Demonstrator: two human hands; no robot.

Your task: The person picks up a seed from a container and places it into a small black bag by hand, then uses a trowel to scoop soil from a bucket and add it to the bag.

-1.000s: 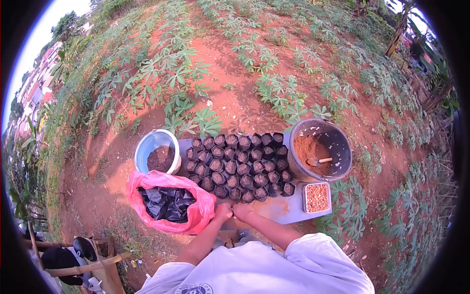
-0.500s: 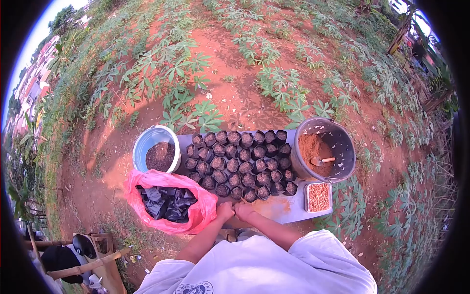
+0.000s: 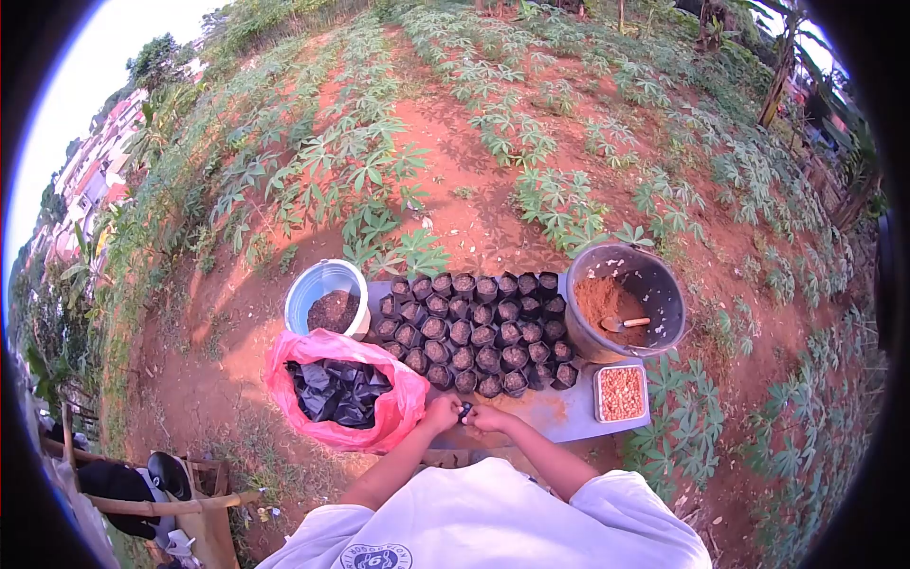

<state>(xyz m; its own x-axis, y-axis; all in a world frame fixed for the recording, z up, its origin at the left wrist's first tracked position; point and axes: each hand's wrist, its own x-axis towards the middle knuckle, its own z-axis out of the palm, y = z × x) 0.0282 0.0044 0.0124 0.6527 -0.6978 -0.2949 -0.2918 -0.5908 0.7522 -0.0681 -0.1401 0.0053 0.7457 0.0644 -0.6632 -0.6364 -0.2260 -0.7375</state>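
Observation:
My left hand (image 3: 442, 413) and my right hand (image 3: 487, 418) pinch a small black plastic bag (image 3: 464, 411) between them at the table's near edge. Just beyond them stand rows of black bags filled with soil (image 3: 462, 357), packed close together. A pink plastic bag (image 3: 402, 408) holding folded black bags (image 3: 339, 391) lies open to the left of my left hand.
A blue-white bucket (image 3: 296, 302) with dark soil stands at the left. At the right, a dark bucket (image 3: 669, 305) holds reddish soil and a trowel (image 3: 626, 324). A clear box of seeds or grains (image 3: 622, 394) sits on the grey table (image 3: 578, 417). Leafy plants grow beyond.
The view has tilted upward and shifted, so the table appears lower and farther right. My hands have moved slightly apart, and the small black bag now shows between them.

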